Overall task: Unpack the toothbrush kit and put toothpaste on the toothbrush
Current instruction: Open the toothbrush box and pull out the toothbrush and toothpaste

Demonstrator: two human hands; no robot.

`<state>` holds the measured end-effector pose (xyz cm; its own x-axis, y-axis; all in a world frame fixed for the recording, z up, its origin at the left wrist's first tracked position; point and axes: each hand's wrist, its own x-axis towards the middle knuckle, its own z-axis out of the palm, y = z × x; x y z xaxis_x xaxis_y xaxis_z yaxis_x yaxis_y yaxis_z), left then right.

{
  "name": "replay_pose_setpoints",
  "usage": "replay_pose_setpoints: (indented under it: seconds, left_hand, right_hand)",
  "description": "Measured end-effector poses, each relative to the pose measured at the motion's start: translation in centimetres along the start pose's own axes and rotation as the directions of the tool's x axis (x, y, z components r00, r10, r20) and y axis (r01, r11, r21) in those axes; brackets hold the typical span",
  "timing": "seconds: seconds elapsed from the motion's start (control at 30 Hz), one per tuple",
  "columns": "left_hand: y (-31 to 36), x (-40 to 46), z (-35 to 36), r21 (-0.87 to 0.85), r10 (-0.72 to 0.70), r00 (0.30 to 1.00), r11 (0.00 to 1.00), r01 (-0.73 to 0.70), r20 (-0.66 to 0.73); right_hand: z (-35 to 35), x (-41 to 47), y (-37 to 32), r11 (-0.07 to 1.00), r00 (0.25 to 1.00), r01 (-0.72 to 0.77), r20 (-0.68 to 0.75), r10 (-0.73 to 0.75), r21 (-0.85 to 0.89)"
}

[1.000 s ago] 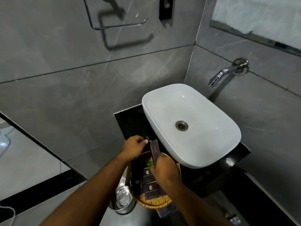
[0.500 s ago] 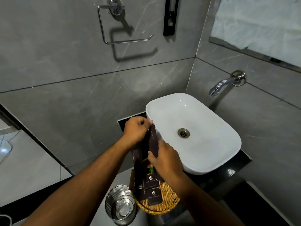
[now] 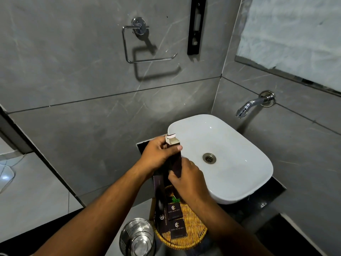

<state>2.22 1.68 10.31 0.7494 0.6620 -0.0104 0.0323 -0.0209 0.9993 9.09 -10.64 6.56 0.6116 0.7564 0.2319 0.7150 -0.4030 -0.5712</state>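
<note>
Beside the white basin (image 3: 239, 182), above the wicker tray (image 3: 191, 235), my left hand (image 3: 156, 156) grips the dark toothbrush box (image 3: 175, 163) near its opened top flap; my right hand (image 3: 186, 178) pinches its lower end.

The toothbrush kit box (image 3: 175, 164) is long, slim and dark, held up nearly on end over the near-left rim of the sink, its top flap (image 3: 171, 140) opened to show the pale inside; toothbrush and toothpaste cannot be seen
</note>
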Motion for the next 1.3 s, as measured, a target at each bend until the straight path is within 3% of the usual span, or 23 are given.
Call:
replay_pose_setpoints:
  seconds: [0.07,0.2,0.33,0.53,0.7,0.83,0.93,1.0,1.07,1.13,1.2,1.3]
  left_hand:
    - [-0.6,-0.6,-0.3,0.044,-0.051,0.999,0.998,0.050,0.019]
    - [-1.2,-1.5,-1.1,0.080,-0.052,0.998,0.995,0.053,-0.020]
    - [-0.6,-2.0,-1.6,0.155,-0.044,0.998,0.987,0.037,0.040]
    - [0.5,-2.5,-0.7,0.252,-0.010,0.993,0.968,-0.020,0.119]
    - [0.2,-2.8,-1.1,0.244,-0.028,0.995,0.970,0.004,0.092]
    - [-1.3,-3.6,-3.1,0.214,-0.126,0.979,0.973,0.090,0.160]
    - [-1.0,-3.5,-5.4,0.252,-0.223,0.939,0.955,0.157,0.263]
    - [0.3,-2.8,-6.4,0.387,-0.276,0.916,0.910,0.151,0.292]
    - [2.1,-1.7,-6.6,0.612,-0.315,0.900,0.788,0.071,0.302]
    - [4.0,-0.9,-6.0,0.795,-0.362,0.876,0.605,-0.041,0.320]
    - [5.6,-0.3,-5.0,0.880,-0.406,0.859,0.464,-0.100,0.312]
    - [7.3,0.3,-3.8,0.917,-0.477,0.830,0.388,-0.097,0.289]
  right_hand:
    - [0.0,0.1,0.1,0.999,1.000,-0.005,0.031,0.004,0.048]
    - [-1.5,1.0,0.4,0.960,0.971,-0.041,0.236,-0.027,0.277]
    - [-4.3,3.5,-0.4,0.824,0.992,-0.129,0.076,0.104,0.551]
    - [-6.6,6.2,-2.6,0.902,0.975,-0.042,0.215,-0.057,0.430]
    - [-7.0,7.2,-2.6,0.888,0.981,-0.058,0.192,-0.035,0.457]
    - [-7.0,7.8,-0.9,0.660,0.960,-0.280,0.222,0.173,0.697]
    - [-5.7,6.6,1.4,0.391,0.870,-0.487,0.390,0.302,0.781]
    - [-4.1,5.2,2.8,0.192,0.804,-0.579,0.518,0.292,0.792]
    - [-2.4,3.9,3.8,0.078,0.778,-0.605,0.568,0.269,0.792]
    - [-1.1,3.2,4.4,0.028,0.782,-0.589,0.561,0.272,0.808]
    - [-0.1,2.7,4.6,-0.006,0.781,-0.580,0.558,0.281,0.814]
    - [0.9,2.0,4.8,-0.076,0.774,-0.580,0.578,0.260,0.811]
